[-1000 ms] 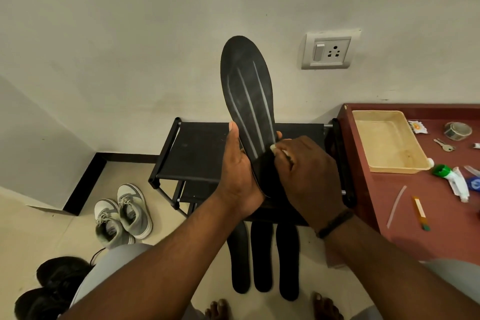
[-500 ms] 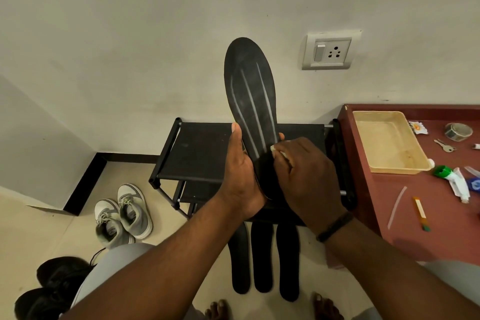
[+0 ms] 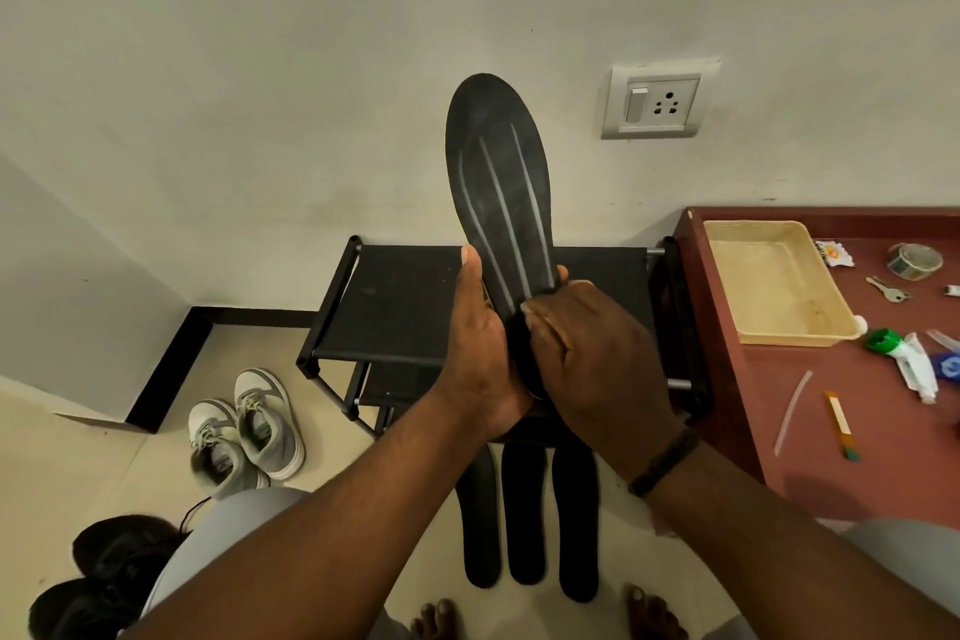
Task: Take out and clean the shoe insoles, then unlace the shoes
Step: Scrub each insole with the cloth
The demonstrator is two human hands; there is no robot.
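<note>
I hold a black insole (image 3: 498,172) upright, its toe end up and pale ribs facing me. My left hand (image 3: 478,353) grips its lower part from the left, thumb along the edge. My right hand (image 3: 592,353) has its fingers curled against the heel part and pinches a small white wipe (image 3: 524,309), which is mostly hidden. Three more black insoles (image 3: 524,509) lie side by side on the floor below my hands. A grey and white pair of sneakers (image 3: 244,431) stands at the left, black shoes (image 3: 104,572) at the bottom left.
A black shoe rack (image 3: 395,307) stands against the wall behind the insole. A maroon table (image 3: 831,431) at the right carries a beige tray (image 3: 779,327), tubes, keys and tape. A wall socket (image 3: 654,101) is above. My bare toes (image 3: 436,621) show at the bottom.
My right hand has slid a little down the insole toward the heel. The insole and my left hand have barely shifted.
</note>
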